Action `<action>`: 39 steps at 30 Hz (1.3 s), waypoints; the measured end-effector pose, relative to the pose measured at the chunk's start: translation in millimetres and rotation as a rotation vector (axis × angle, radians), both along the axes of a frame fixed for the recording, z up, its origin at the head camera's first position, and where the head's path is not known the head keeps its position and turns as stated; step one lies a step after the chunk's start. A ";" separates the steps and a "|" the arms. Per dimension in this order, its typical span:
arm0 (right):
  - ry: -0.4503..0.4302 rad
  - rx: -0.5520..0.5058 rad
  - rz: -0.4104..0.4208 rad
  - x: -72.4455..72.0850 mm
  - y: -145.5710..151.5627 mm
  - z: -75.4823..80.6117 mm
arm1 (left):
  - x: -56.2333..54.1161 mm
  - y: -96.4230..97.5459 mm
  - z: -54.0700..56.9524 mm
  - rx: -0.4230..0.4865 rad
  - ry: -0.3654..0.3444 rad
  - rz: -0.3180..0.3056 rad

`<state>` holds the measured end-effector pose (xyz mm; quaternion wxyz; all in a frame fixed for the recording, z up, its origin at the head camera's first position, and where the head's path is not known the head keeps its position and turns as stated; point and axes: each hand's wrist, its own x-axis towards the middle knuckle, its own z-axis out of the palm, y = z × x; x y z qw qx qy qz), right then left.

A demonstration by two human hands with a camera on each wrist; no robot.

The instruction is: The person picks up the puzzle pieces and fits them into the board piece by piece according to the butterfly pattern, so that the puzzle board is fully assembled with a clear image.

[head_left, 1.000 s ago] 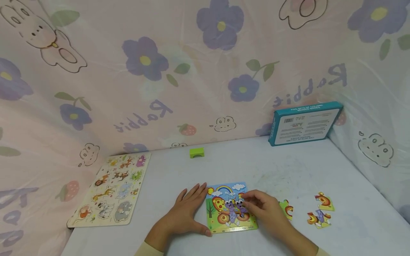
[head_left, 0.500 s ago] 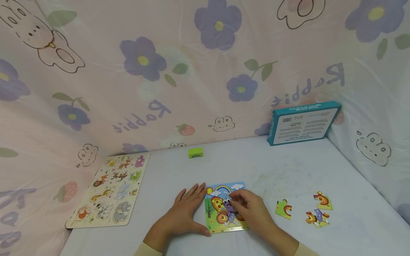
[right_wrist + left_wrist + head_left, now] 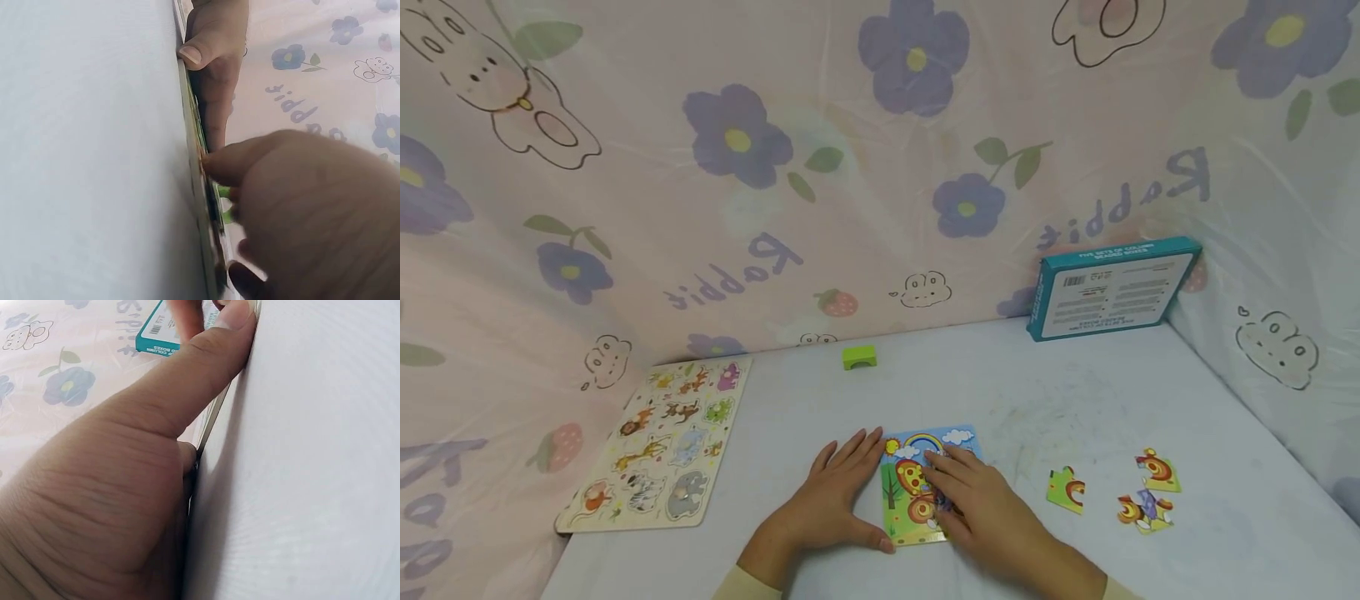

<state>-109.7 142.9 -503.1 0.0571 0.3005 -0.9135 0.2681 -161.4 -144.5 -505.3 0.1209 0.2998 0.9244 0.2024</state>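
Right hand [image 3: 992, 508] has flattened from pinch onto puzzle [image 3: 901, 477], fingers extended, no grip visible; left hand [image 3: 833, 500] spread at its left edge. Puzzle flat on counter [image 3: 797, 408]; lopsided pressing could skew it.

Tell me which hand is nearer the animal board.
Left. The left hand is right of the animal board, touching the puzzle; the right hand is farther right, its fingers on the puzzle.

A play corner as I see it from afar, home or nursery I can't tell, rabbit-and-flower sheeting [image 3: 865, 217] behind, a white surface [image 3: 805, 408], an animal board [image 3: 658, 450], a jigsaw puzzle [image 3: 910, 483], a green block [image 3: 859, 357]
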 end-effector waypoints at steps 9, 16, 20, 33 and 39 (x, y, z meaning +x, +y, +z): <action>-0.016 0.163 -0.028 5.3 -1.5 4.4 | -0.6 -0.3 -1.0 0.002 -0.006 0.001; -0.041 0.188 -0.026 9.2 -0.7 6.7 | 0.0 -0.8 -1.0 0.002 -0.002 -0.002; -0.066 0.168 -0.029 10.5 0.6 7.0 | -0.6 -0.8 -1.6 0.002 -0.004 -0.001; -0.266 -0.145 -0.063 7.6 18.0 5.9 | 0.1 -2.4 -1.3 0.006 -0.005 0.003; -0.278 -0.355 -0.245 4.9 65.9 17.6 | 0.0 0.1 1.4 0.007 -0.016 0.006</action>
